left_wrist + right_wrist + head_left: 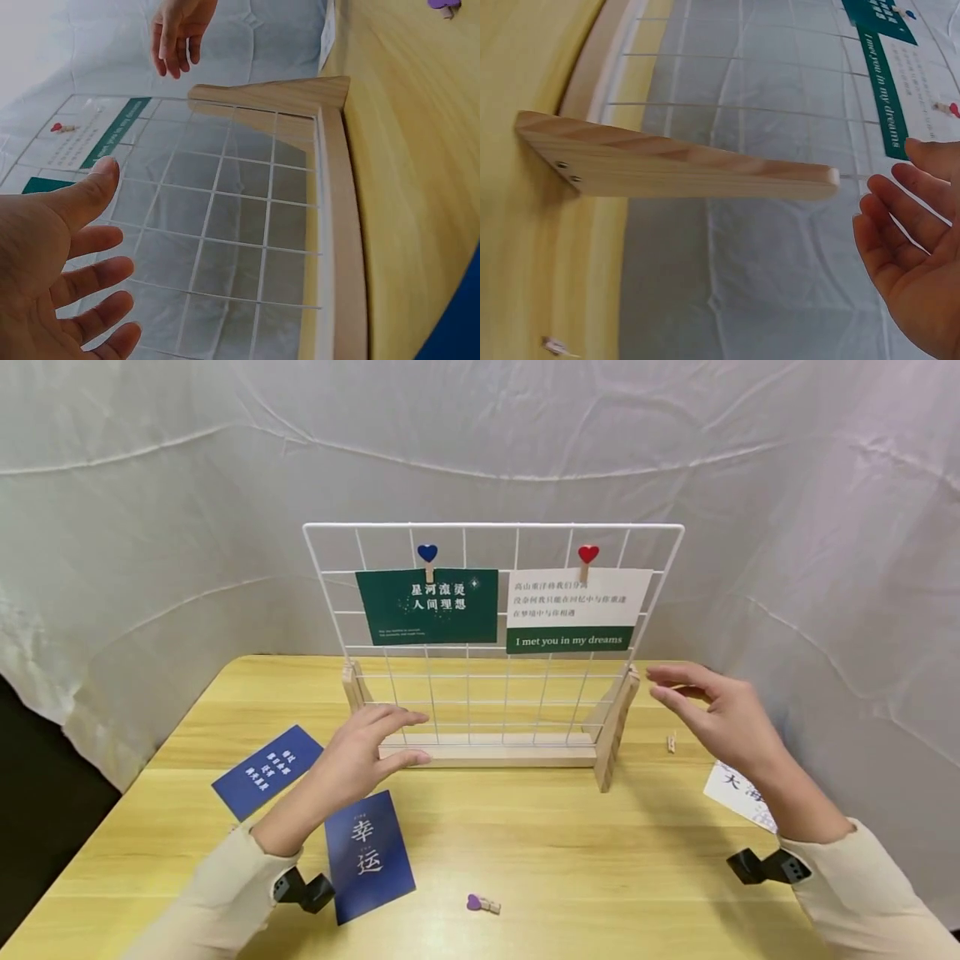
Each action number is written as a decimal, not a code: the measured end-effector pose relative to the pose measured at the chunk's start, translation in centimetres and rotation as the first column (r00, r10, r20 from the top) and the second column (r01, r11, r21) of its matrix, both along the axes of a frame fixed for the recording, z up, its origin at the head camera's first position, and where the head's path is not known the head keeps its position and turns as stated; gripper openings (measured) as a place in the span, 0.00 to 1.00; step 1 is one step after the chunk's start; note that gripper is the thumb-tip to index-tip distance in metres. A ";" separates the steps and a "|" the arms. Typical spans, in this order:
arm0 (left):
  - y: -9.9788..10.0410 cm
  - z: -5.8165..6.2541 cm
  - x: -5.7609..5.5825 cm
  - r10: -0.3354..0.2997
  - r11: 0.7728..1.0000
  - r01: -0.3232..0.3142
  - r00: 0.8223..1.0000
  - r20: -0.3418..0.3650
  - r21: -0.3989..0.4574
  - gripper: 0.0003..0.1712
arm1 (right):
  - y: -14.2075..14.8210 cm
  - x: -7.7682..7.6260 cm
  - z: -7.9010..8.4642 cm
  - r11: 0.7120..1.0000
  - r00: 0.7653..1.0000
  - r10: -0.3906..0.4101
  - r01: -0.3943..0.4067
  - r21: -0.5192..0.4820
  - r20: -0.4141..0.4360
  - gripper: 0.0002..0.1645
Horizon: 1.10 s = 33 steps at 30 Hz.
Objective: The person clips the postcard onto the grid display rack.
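A white wire grid (491, 693) stands on a wooden base (487, 752). On its upper part hang a green card (435, 620), under a clothespin with a blue heart (427, 553), and a white-and-green card (573, 618), under one with a red heart (588, 553). My left hand (367, 747) hovers before the grid's lower left, fingers spread and holding nothing, as the left wrist view also shows. Beside the right wooden upright (618, 727) floats my right hand (712, 706), its fingers loosely bent around nothing; in the right wrist view its fingertips are near the upright's top end.
Two blue cards lie at the left, one farther back (262, 768) and one nearer (371, 860). A clothespin with a purple heart (480, 904) lies at the front. On the right are a small clothespin (671, 742) and a white card (735, 793), partly behind my forearm.
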<state>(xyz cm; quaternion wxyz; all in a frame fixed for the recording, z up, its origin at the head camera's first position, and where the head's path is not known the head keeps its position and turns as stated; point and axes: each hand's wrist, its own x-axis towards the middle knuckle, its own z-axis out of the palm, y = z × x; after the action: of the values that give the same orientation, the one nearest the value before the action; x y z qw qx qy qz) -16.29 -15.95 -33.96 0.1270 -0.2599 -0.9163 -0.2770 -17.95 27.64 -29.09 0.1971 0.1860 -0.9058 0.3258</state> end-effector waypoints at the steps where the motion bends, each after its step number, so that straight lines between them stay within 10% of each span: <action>1: 0.0 -0.2 0.1 -0.003 1.000 0.003 1.000 0.003 0.000 0.29 | 0.1 0.1 -0.4 1.000 1.000 0.003 -0.003 -0.002 0.007 0.16; 13: -1.2 -2.6 0.5 0.031 0.999 -0.026 0.994 0.107 -0.042 0.28 | -1.8 1.1 -4.6 0.983 0.981 0.172 -0.177 0.050 0.089 0.17; 33: -5.0 -5.8 1.3 0.025 0.999 -0.015 0.979 0.204 -0.051 0.28 | -6.8 3.0 -7.7 0.872 0.843 0.490 -0.472 -0.132 0.224 0.22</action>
<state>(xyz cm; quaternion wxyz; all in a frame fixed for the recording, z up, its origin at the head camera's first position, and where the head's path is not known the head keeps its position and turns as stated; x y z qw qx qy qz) -14.99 -20.98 -39.74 0.0283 -0.2239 -0.9337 -0.2781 -14.91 20.86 -36.80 0.0000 0.3572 -0.8353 0.4180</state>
